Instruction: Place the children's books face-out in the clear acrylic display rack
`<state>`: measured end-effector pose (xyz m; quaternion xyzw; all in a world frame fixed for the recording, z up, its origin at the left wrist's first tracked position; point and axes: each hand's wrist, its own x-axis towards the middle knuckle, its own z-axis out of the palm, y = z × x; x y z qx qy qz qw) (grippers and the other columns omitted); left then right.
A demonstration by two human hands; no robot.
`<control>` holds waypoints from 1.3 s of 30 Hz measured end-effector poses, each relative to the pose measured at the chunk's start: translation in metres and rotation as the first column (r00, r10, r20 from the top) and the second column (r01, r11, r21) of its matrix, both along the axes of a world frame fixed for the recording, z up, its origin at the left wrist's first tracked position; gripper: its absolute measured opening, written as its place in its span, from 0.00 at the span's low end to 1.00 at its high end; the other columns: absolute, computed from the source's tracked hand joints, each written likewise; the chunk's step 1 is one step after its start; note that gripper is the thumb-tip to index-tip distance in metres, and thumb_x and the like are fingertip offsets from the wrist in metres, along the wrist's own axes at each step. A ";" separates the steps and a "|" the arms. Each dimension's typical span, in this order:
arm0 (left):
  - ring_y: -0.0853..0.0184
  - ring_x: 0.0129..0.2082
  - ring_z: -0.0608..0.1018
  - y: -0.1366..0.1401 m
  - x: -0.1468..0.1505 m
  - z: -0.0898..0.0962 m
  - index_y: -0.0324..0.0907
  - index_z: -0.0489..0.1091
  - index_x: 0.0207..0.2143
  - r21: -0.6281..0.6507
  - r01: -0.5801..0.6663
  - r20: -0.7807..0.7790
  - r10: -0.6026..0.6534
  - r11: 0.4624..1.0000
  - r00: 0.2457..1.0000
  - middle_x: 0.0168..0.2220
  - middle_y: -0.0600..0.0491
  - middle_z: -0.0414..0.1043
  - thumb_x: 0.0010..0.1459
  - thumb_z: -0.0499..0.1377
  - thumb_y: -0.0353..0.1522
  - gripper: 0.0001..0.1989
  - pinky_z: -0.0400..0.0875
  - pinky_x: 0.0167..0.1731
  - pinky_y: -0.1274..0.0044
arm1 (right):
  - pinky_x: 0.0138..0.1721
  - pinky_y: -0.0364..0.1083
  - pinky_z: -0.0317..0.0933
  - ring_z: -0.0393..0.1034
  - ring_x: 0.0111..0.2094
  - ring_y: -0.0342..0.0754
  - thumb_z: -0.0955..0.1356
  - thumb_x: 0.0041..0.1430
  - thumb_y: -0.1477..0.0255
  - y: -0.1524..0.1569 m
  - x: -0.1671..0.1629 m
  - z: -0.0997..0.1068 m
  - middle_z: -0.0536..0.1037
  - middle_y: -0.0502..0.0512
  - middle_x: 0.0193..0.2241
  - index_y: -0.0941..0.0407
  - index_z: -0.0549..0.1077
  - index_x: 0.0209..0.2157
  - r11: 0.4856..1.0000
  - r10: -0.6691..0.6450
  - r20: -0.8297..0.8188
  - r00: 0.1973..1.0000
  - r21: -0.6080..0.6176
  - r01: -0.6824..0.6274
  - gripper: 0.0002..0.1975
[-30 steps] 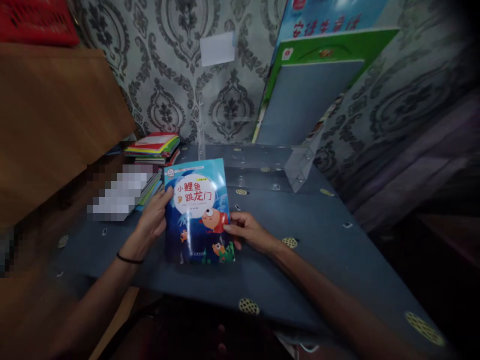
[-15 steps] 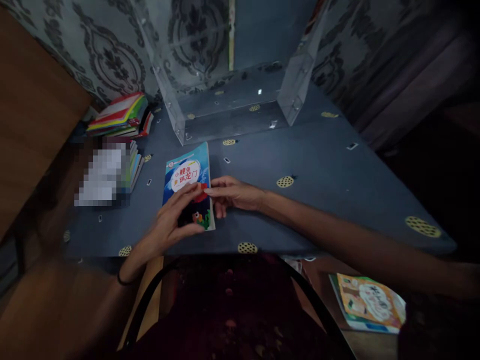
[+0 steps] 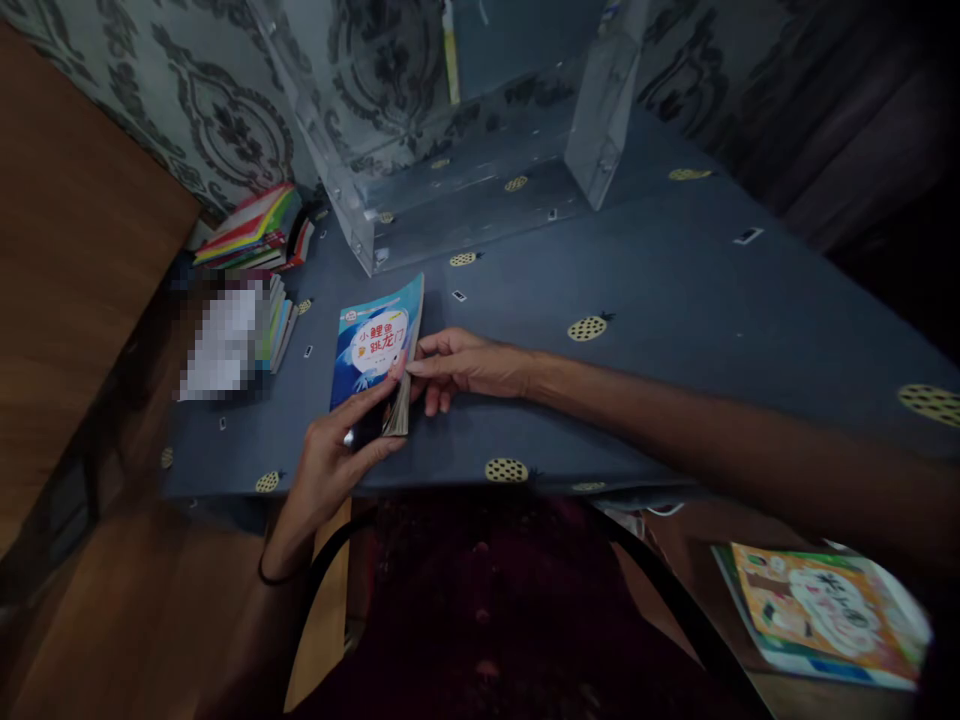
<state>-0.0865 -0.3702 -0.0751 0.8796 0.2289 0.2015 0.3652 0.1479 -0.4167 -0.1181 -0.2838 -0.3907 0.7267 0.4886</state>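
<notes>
A blue picture book [image 3: 375, 345] with red Chinese characters in a white oval lies front cover up on the table. Its right side is lifted a little, so page edges show at the lower right corner. My left hand [image 3: 341, 450] grips the lower part, fingers across the cover and thumb by the bottom edge. At the right edge, my right hand [image 3: 476, 365] pinches the cover and pages between thumb and fingers. The fingertips partly hide the lower half of the cover.
A clear acrylic stand [image 3: 480, 235] stands at the back of the patterned table [image 3: 660, 300]. Book stacks [image 3: 251, 225] are at the left, the nearer one [image 3: 276, 325] partly pixelated. Below the table's front edge, on the right, lies an orange book [image 3: 832, 605].
The book's lower right corner has been raised from lying flat, and its page edges now show. Both hands have stayed on it. The view has shifted slightly.
</notes>
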 end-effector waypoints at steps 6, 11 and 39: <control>0.56 0.51 0.81 -0.001 -0.003 -0.005 0.45 0.79 0.51 -0.136 -0.104 0.038 0.110 0.985 0.993 0.51 0.49 0.80 0.57 0.66 0.44 0.22 0.73 0.56 0.66 | 0.25 0.38 0.70 0.79 0.27 0.44 0.77 0.55 0.65 -0.001 0.000 0.000 0.83 0.55 0.30 0.61 0.73 0.37 1.000 0.003 0.051 0.999 0.013 -0.004 0.16; 0.61 0.39 0.81 -0.002 -0.007 -0.008 0.43 0.81 0.45 -0.137 -0.127 0.044 0.134 0.982 0.990 0.41 0.52 0.83 0.62 0.60 0.45 0.19 0.77 0.41 0.73 | 0.24 0.38 0.70 0.79 0.26 0.44 0.79 0.51 0.63 0.000 0.000 -0.003 0.83 0.54 0.30 0.60 0.73 0.34 0.999 -0.003 0.077 0.997 0.037 0.000 0.18; 0.66 0.40 0.82 -0.020 -0.011 -0.013 0.41 0.72 0.54 0.444 -0.028 0.092 -0.014 0.896 0.996 0.43 0.47 0.81 0.66 0.57 0.29 0.15 0.78 0.42 0.76 | 0.27 0.39 0.70 0.79 0.29 0.42 0.79 0.49 0.67 -0.006 -0.007 0.006 0.83 0.53 0.33 0.57 0.69 0.37 0.999 -0.007 0.194 0.981 0.033 0.001 0.20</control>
